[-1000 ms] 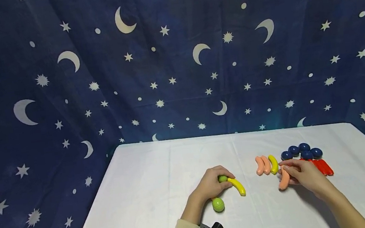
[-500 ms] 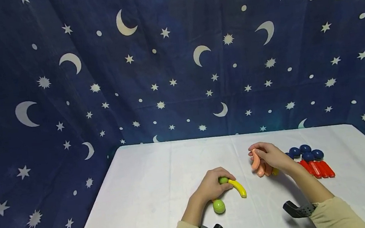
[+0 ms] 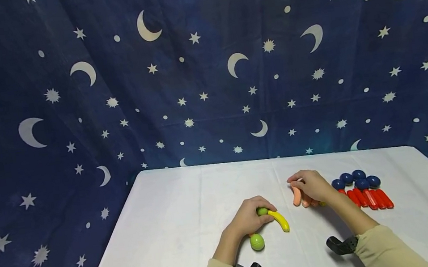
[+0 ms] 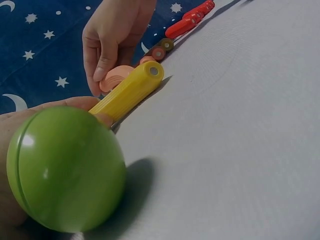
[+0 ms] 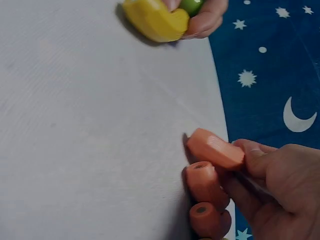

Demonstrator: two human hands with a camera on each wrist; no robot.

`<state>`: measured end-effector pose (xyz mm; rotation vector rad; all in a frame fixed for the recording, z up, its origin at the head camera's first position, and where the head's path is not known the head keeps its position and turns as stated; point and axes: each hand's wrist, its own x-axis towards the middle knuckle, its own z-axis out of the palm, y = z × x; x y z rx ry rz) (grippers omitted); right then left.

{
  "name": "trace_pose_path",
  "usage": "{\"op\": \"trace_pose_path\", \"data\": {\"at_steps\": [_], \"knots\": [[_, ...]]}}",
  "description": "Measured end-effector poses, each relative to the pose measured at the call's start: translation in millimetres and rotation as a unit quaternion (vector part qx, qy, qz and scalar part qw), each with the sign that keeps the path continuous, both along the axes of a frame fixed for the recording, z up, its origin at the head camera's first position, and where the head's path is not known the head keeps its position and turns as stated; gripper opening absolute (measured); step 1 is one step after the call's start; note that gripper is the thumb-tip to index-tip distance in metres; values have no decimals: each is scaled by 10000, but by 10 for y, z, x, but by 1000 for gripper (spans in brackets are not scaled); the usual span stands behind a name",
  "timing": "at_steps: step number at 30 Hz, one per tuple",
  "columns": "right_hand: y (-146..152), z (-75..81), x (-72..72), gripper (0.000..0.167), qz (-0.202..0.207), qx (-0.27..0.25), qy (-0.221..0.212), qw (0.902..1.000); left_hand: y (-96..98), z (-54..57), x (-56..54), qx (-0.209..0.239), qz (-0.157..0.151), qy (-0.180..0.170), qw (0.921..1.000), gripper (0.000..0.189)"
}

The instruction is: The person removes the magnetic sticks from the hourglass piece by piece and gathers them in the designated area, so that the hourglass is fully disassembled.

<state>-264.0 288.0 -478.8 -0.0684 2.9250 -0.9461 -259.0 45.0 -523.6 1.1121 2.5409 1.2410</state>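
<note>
My left hand [image 3: 250,215] grips a yellow curved stick [image 3: 280,221] by its upper end, with a green ball [image 3: 262,211] between the fingers. Close to that wrist lies a second green ball [image 3: 257,242], large in the left wrist view, with a bit of orange behind it. At the left end of a short row, my right hand [image 3: 311,185] pinches the far end of a salmon-pink curved stick [image 5: 215,149]. Right beside it stand two more pink curved sticks [image 5: 206,182], magnet discs showing on their ends. The hand partly covers this row in the head view.
Several red sticks [image 3: 370,199] lie side by side to the right, partly behind the right forearm. Several dark blue balls [image 3: 359,175] cluster just beyond them. A white cloth covers the table [image 3: 191,208]; a starry blue curtain [image 3: 206,76] hangs behind it.
My right hand has carried the pink curved stick leftward from near the red sticks and lowered it to the left end of the pink row. The left hand has kept its place.
</note>
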Motion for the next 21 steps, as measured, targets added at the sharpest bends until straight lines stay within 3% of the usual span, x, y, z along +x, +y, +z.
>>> {"op": "trace_pose_path", "data": {"at_steps": [9,12,18,21], "knots": [[-67,-27,22,15,407,1067,961,9888,-2,-1,1,-1,14,-15,10000,16],[-77,-29,43,16,368,1211,964,9873,-2,-2,3,10,21,-28,10000,17],[-96,51,107,31,564,1476,491,9862,-12,1,1,4,55,-74,10000,17],[-108,56,153,32,665,1695,687,9809,5,-15,8,15,65,-122,9999,17]]}}
